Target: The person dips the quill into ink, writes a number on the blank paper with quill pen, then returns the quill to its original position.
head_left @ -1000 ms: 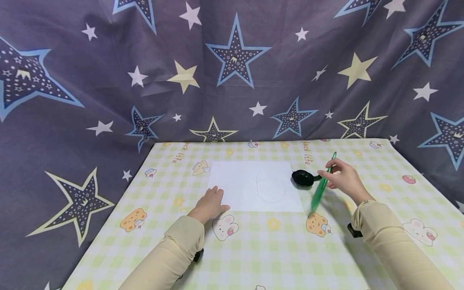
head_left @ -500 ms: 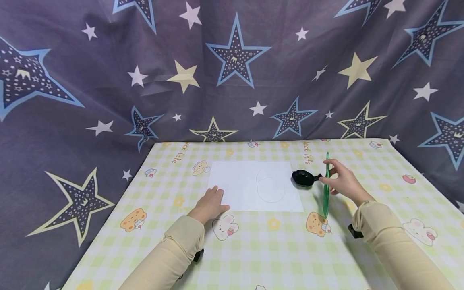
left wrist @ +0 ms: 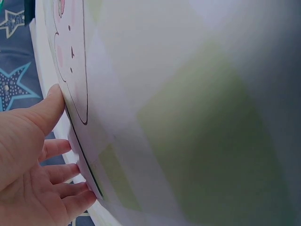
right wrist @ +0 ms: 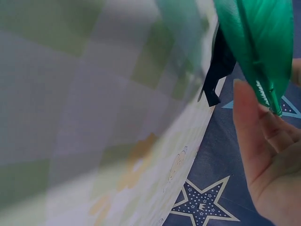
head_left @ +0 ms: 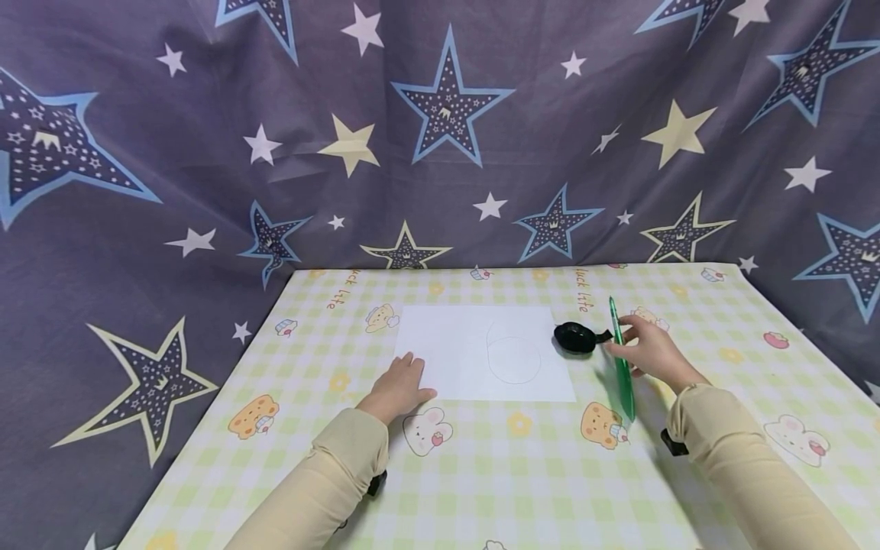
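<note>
Head view alone shows paper (head_left: 481, 351), left hand (head_left: 397, 388) flat beside it, right hand (head_left: 649, 351) fingers pinching green feather pen (head_left: 621, 359)

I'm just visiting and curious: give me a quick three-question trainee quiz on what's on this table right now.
1. True or false: the left hand holds the ruler.
2. What is drawn on the paper? A) a star B) a circle C) a square
3. Fill in: the small black object lies just off the paper's ____ edge, as the head view shows it.

Key: 1. False; the right hand grips the green ruler, while the left hand rests flat at the paper's near left corner. 2. B. 3. Right.
</note>
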`<state>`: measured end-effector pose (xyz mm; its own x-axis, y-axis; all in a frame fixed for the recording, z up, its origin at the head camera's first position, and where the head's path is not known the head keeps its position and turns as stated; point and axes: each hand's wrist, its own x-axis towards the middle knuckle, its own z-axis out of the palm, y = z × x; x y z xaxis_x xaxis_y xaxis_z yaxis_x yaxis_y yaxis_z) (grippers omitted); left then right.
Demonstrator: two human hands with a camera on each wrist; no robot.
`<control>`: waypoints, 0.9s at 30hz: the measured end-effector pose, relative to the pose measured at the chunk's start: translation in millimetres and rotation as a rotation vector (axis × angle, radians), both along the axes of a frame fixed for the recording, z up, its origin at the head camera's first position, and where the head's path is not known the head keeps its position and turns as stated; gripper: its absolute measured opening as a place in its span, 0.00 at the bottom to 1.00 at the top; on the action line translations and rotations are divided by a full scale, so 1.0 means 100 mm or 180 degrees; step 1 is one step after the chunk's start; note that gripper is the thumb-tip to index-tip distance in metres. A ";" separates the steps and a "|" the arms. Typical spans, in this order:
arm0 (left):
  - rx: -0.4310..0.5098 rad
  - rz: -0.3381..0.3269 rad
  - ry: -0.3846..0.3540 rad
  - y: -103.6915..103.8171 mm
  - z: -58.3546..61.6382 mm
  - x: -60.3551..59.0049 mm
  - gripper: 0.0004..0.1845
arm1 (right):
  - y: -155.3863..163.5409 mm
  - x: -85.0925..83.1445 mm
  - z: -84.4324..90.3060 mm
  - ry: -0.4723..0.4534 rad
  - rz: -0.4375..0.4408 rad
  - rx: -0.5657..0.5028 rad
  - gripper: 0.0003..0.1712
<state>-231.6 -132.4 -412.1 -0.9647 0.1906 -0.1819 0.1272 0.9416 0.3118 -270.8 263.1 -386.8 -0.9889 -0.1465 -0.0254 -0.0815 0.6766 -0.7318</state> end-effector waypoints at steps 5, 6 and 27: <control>0.0008 0.0000 0.0006 0.00 0.00 0.00 0.34 | 0.01 0.01 -0.01 -0.0052 0.0040 0.0102 0.37; 0.0008 0.0000 0.0006 0.00 0.00 0.00 0.34 | 0.01 0.01 -0.01 -0.0071 0.0050 0.0118 0.37; 0.0019 0.0022 -0.0022 0.00 0.01 0.01 0.34 | -0.01 0.00 -0.12 -0.0278 0.0093 0.0437 0.34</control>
